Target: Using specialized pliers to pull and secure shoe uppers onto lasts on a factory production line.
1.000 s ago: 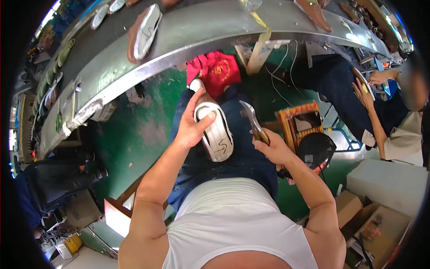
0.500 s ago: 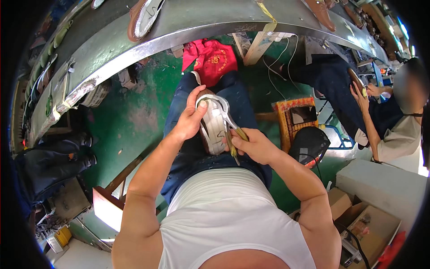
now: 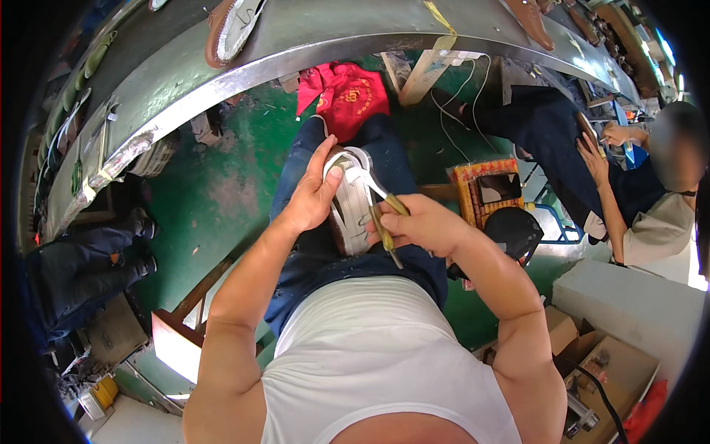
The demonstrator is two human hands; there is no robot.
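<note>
While clasping the shoe [image 3: 350, 211] at its far end with a closed left hand [image 3: 316, 196], thumb on top, grips pincers [image 3: 380, 190] in a curled right hand [image 3: 425, 226], handles spread and head against that same end. Keeps the shoe white side up over the lap [image 3: 308, 248]. Has an orange stool [image 3: 467, 198] off to the right; faces a red cloth [image 3: 346, 103] on the green floor [image 3: 200, 222], then a metal tabletop [image 3: 318, 33] bearing a brown shoe [image 3: 217, 33].
</note>
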